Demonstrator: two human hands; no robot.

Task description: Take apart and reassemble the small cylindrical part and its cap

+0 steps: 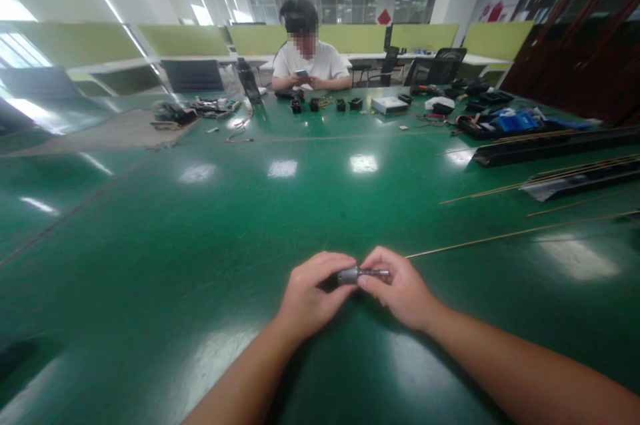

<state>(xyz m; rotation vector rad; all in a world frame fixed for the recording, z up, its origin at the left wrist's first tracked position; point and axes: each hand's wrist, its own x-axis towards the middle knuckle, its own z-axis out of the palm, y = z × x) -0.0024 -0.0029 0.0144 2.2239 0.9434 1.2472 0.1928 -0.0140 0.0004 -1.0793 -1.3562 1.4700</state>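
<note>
Low over the green table (215, 231), both hands meet on a small grey metal cylinder (349, 275) with a thin shaft sticking out to the right. I cannot make out its exact kind. My left hand (316, 288) grips the thick body between thumb and fingers. On the other side, my right hand (397, 286) is closed at the shaft end, its thumb and fingertips near where shaft and body join. The fingers partly hide the piece. Just beyond my right hand lies a long thin brass-coloured rod (470, 243).
Black channels (550, 148) with more thin rods lie at the right. Behind them is a tray of blue items (517, 119). Small black blocks (314, 104) and a white box (389, 105) line the far edge, where a person (325, 61) sits holding a phone.
</note>
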